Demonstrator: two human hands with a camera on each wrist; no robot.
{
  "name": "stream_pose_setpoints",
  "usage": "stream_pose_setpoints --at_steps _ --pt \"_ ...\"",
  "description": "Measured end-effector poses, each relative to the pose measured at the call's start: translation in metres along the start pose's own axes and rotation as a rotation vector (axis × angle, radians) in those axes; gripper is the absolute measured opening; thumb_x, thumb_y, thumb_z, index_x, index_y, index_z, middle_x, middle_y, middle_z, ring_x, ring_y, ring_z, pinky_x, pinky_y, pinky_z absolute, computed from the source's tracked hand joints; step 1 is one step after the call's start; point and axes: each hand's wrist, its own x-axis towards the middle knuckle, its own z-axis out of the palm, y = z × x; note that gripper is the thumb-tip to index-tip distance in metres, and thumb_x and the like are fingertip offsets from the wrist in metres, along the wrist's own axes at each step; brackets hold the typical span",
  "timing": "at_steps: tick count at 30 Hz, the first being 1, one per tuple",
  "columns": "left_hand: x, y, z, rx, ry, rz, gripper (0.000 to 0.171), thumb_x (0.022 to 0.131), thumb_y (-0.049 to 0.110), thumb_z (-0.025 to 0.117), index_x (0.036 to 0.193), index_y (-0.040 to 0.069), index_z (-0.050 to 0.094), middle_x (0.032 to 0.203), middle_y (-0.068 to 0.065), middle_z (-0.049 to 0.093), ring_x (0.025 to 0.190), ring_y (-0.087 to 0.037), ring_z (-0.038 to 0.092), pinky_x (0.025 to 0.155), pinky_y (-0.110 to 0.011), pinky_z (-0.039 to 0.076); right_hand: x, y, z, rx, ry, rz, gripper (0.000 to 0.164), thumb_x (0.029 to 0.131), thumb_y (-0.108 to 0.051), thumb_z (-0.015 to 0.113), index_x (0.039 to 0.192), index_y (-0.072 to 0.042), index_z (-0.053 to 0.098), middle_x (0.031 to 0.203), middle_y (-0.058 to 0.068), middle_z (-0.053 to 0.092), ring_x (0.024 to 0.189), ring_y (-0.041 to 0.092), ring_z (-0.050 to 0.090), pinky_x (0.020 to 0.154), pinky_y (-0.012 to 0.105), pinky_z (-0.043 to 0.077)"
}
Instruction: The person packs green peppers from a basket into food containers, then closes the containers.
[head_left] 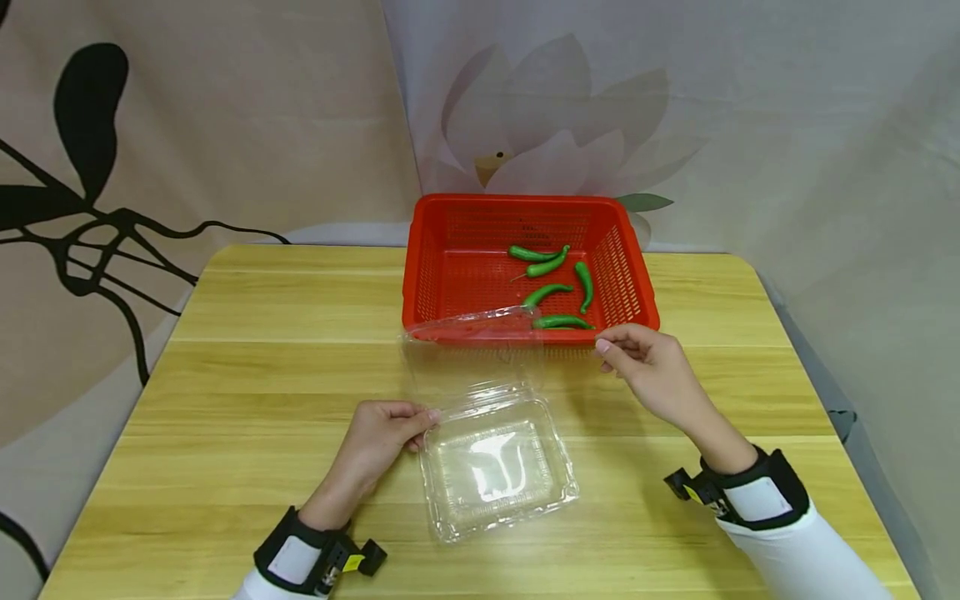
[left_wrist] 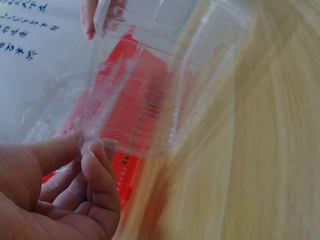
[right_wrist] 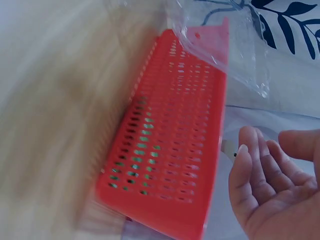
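The left hand [head_left: 386,437] pinched the opened box [head_left: 491,471], the right hand [head_left: 652,375] was empty, peppers [head_left: 585,287] still in the basket [head_left: 472,279].

Your cloth-backed recording spot
Printed cloth [head_left: 300,100] hangs behind your wooden table [head_left: 262,400], and you wear wrist cameras [head_left: 692,487]; the kind of room can't be told.

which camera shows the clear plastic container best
The head view: the whole clear plastic container shows there, opened out and uncropped. The left wrist view shows it close but cut off at the top; the right wrist view catches only part of it, near its top edge.
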Motion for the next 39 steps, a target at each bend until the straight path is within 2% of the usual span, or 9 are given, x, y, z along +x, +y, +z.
stream_pose_setpoints --at_steps 6,11,17,25,27,34,37,39 --pt "0.002 -0.004 -0.003 0.003 -0.003 0.004 0.013 0.092 0.01 0.082 0.094 -0.004 0.081 0.074 -0.011 0.071 0.061 -0.013 0.059 0.059 -0.023 0.053 0.014 -0.01 -0.014 -0.022 0.033 -0.042 0.02 0.105 -0.015 0.066 0.114 0.002 0.071 0.099 0.017 0.075 0.08 0.011 0.072 0.072 0.021 0.059" --pt "0.003 -0.006 -0.005 0.002 0.006 0.008 0.013 0.091 0.01 0.083 0.093 -0.003 0.081 0.075 -0.013 0.071 0.061 -0.014 0.06 0.059 -0.023 0.053 0.033 -0.012 -0.024 -0.133 0.058 -0.073 0.022 0.106 -0.021 0.065 0.115 -0.002 0.072 0.101 0.013 0.075 0.085 0.02 0.07 0.07 0.021 0.054" --pt "0.003 -0.007 -0.007 0.001 0.02 0.014 0.016 0.09 0.012 0.084 0.095 -0.003 0.08 0.074 -0.012 0.071 0.061 -0.014 0.061 0.059 -0.025 0.054 0.061 -0.013 -0.034 -0.249 0.041 -0.092 0.028 0.107 -0.025 0.064 0.121 -0.003 0.071 0.111 0.013 0.074 0.094 0.027 0.064 0.079 0.038 0.05" --pt "0.004 -0.008 -0.008 -0.005 0.023 0.014 0.015 0.091 0.01 0.083 0.094 -0.004 0.08 0.077 -0.014 0.073 0.061 -0.014 0.062 0.06 -0.025 0.055 0.09 -0.018 -0.045 -0.348 -0.067 -0.05 0.045 0.105 -0.032 0.065 0.137 -0.002 0.063 0.133 0.022 0.066 0.113 0.04 0.062 0.091 0.057 0.051" --pt "0.004 -0.009 -0.008 -0.004 0.026 0.012 0.015 0.091 0.01 0.083 0.094 -0.004 0.08 0.076 -0.013 0.072 0.061 -0.014 0.062 0.06 -0.025 0.055 0.098 -0.018 -0.046 -0.367 -0.095 -0.038 0.049 0.104 -0.035 0.065 0.14 -0.002 0.061 0.136 0.022 0.064 0.111 0.041 0.061 0.093 0.058 0.05" --pt "0.002 -0.01 -0.009 -0.007 0.034 0.011 0.014 0.091 0.009 0.083 0.094 -0.004 0.08 0.079 -0.015 0.073 0.061 -0.014 0.063 0.06 -0.025 0.055 0.122 -0.015 -0.041 -0.41 -0.225 0.006 0.062 0.104 -0.04 0.065 0.148 0.001 0.052 0.147 0.024 0.055 0.136 0.044 0.049 0.11 0.062 0.041" --pt "0.002 -0.009 -0.009 -0.017 0.033 0.011 0.013 0.091 0.009 0.082 0.094 -0.005 0.08 0.079 -0.016 0.073 0.061 -0.014 0.063 0.06 -0.025 0.056 0.128 -0.014 -0.039 -0.431 -0.276 0.022 0.064 0.104 -0.038 0.066 0.151 0.002 0.048 0.15 0.024 0.053 0.138 0.044 0.047 0.112 0.063 0.039" --pt "0.002 -0.008 -0.009 -0.022 0.032 0.009 0.014 0.091 0.008 0.082 0.094 -0.005 0.08 0.078 -0.016 0.073 0.061 -0.014 0.062 0.06 -0.025 0.056 0.132 -0.013 -0.036 -0.459 -0.315 0.029 0.066 0.103 -0.038 0.067 0.152 0.003 0.047 0.149 0.024 0.054 0.134 0.042 0.05 0.112 0.062 0.04"
